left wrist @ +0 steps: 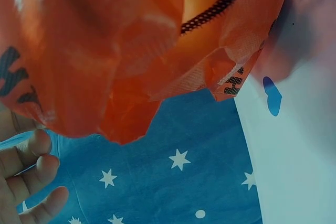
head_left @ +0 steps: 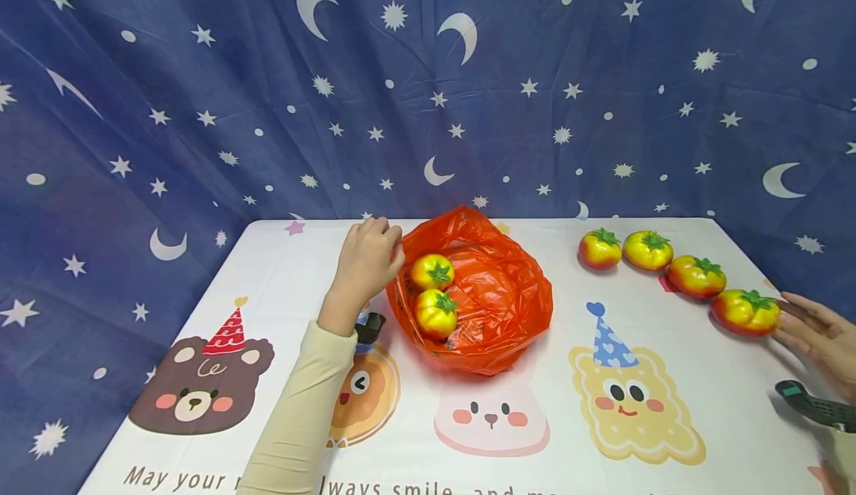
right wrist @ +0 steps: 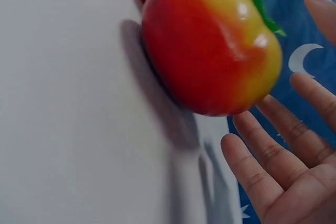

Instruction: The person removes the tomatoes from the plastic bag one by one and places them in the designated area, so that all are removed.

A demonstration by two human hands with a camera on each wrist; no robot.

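Note:
An open red plastic bag [head_left: 495, 294] stands on the table with two red-and-yellow toy tomatoes in it, an upper tomato [head_left: 432, 272] and a lower tomato [head_left: 436, 314]. My left hand [head_left: 368, 257] grips the bag's left rim; in the left wrist view the bag [left wrist: 89, 56] hides part of that hand, its other fingertips loosely bent. At the table's right side, my right hand [head_left: 819, 339] reaches with spread fingers to the nearest tomato [head_left: 745, 312] of a slanting row. The right wrist view has the fingertips right by this tomato [right wrist: 210, 45]; contact is unclear.
Three more tomatoes continue the row toward the back: one tomato [head_left: 697, 277], another tomato [head_left: 647, 250] and the farthest tomato [head_left: 600, 250]. A white tablecloth [head_left: 521, 413] with cartoon prints covers the table. Behind it hangs a blue star-and-moon curtain [head_left: 401, 146].

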